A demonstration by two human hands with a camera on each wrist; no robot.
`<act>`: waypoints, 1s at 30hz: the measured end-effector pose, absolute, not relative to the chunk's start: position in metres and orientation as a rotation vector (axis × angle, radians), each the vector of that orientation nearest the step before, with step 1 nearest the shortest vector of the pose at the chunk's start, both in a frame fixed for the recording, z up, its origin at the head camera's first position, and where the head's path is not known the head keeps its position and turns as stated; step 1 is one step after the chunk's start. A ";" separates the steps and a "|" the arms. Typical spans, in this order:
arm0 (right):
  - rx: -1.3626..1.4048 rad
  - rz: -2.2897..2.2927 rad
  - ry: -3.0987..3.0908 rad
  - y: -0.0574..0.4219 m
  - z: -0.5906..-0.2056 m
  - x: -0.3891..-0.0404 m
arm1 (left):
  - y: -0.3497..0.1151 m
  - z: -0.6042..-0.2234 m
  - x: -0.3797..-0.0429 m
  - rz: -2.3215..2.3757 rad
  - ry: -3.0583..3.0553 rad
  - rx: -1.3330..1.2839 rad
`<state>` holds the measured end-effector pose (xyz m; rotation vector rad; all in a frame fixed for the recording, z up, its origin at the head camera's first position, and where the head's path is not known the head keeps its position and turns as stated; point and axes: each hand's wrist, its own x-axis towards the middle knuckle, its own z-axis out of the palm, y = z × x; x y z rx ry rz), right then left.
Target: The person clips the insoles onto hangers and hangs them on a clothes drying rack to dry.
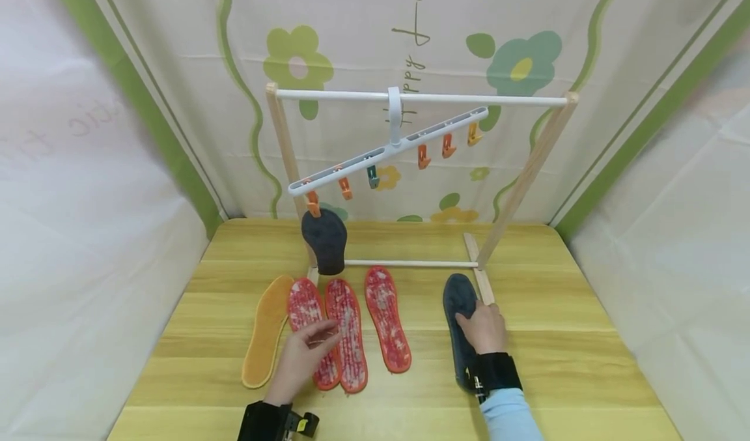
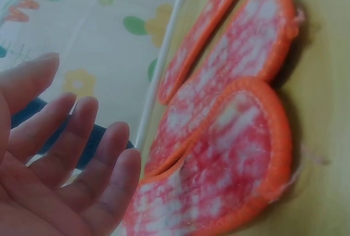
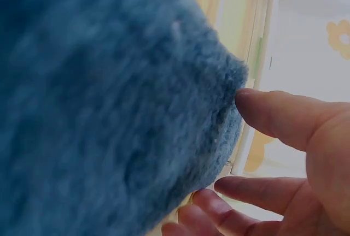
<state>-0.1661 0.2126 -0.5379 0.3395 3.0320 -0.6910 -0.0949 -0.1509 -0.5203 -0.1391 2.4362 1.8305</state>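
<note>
My right hand [image 1: 485,329] holds the edge of a dark blue insole [image 1: 459,292] at the right of the table. In the right wrist view the thumb [image 3: 273,113] lies at the fuzzy blue insole's [image 3: 120,105] edge, with the other fingers along its lower side. My left hand [image 1: 303,357] hovers over two overlapping red-and-white insoles [image 1: 349,337] with orange edging, fingers loosely bent. Nothing is in that hand [image 2: 71,176] in the left wrist view. Another dark insole [image 1: 325,240] hangs from an orange clip [image 1: 313,204] at the hanger's left end.
A white clip hanger [image 1: 346,166] hangs tilted from the rod [image 1: 498,99] of a wooden frame [image 1: 527,180], with several orange, green and yellow clips. A yellow insole [image 1: 263,343] lies at the left; a third red-and-white insole [image 1: 387,320] lies mid-table.
</note>
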 end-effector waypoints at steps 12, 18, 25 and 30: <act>0.389 -0.694 2.976 0.207 -0.537 -0.172 | -0.152 -0.521 -0.092 1.808 2.467 -0.164; 0.330 -0.775 2.976 0.211 -0.537 -0.175 | -0.152 -0.521 -0.091 1.818 2.453 -0.168; 0.309 -0.952 2.878 0.214 -0.538 -0.173 | -0.152 -0.519 -0.091 1.818 2.440 -0.172; 0.308 -1.129 2.798 0.214 -0.536 -0.176 | -0.152 -0.517 -0.091 1.814 2.449 -0.170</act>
